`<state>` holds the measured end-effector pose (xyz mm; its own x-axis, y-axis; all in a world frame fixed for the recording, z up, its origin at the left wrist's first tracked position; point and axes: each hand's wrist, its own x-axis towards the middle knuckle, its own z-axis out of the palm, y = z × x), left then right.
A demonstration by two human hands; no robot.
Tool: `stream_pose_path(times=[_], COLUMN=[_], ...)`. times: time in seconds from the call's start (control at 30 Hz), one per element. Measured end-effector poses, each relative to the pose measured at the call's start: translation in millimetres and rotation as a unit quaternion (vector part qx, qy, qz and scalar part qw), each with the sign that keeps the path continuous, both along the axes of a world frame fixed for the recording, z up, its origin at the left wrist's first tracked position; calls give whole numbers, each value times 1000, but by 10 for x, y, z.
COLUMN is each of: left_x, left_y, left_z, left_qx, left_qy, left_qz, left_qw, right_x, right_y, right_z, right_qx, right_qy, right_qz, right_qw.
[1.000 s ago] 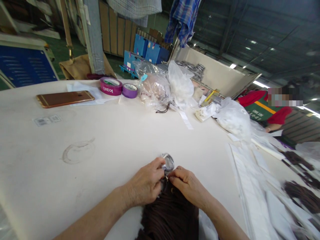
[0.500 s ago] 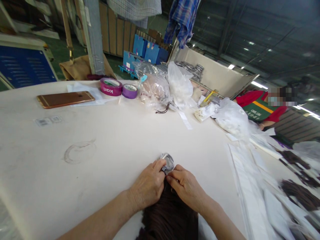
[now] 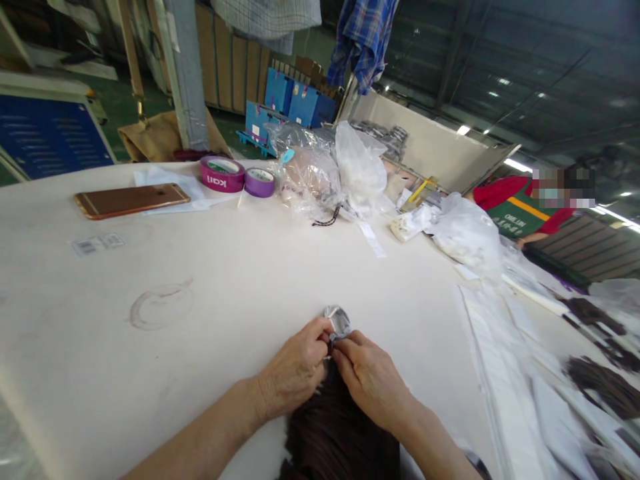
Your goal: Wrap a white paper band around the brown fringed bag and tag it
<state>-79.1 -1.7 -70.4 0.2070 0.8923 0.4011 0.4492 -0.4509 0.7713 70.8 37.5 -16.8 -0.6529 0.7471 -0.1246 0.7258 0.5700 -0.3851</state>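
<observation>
A dark brown, ridged soft bundle (image 3: 343, 437) lies at the table's near edge, running down out of view. At its narrow top end sits a small grey, shiny, rounded piece (image 3: 339, 323) that looks like clear plastic. My left hand (image 3: 297, 367) is closed, its thumb and forefinger pinching where this piece meets the bundle. From the other side my right hand (image 3: 373, 373) pinches the same spot with thumb and fingertips. The hands almost touch, and their fingers hide the exact point of grip.
A brown phone (image 3: 133, 201), a magenta tape roll (image 3: 223, 181) and a purple tape roll (image 3: 259, 188) lie at the far left. Filled plastic bags (image 3: 307, 173) stand at the back. Flat white packets (image 3: 483, 373) and dark brown bundles (image 3: 603, 387) cover the right. A person (image 3: 525, 207) is beyond.
Both hands have shifted very slightly at the bundle's top, and the shiny piece has moved a little right. Both keep their pinch there.
</observation>
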Motion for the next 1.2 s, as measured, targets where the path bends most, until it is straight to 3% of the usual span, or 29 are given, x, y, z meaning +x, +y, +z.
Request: stream_pose_path(times=[0.13,0.23,0.33,0.43,0.67,0.97,1.1,1.2], left_x=[-94,-144,-158,-158,-170,-146,-93,-55], left_y=[-8,-8,5,22,24,53,41,30], left_z=[114,198,229,227,265,218,210,221], left_qx=[-48,-90,-102,-103,-106,-107,-169,-159], left_qy=[-65,-109,-139,-147,-145,-135,-162,-163], left_qz=[1,1,2,11,30,61,33,10], left_qw=[997,990,985,984,983,983,972,974], right_x=[33,67,57,10,-19,-53,-44,-27], right_y=[-14,-50,-97,-119,-72,-61,-53,-44], right_z=[-14,-21,-16,-20,-72,21,28,27], right_qx=[-14,21,57,56,9,-68,-97,-101], right_qy=[17,97,159,156,178,211,222,223], right_qz=[-18,-43,-16,14,-22,-69,-88,-83], right_qw=[1000,994,985,986,984,973,966,966])
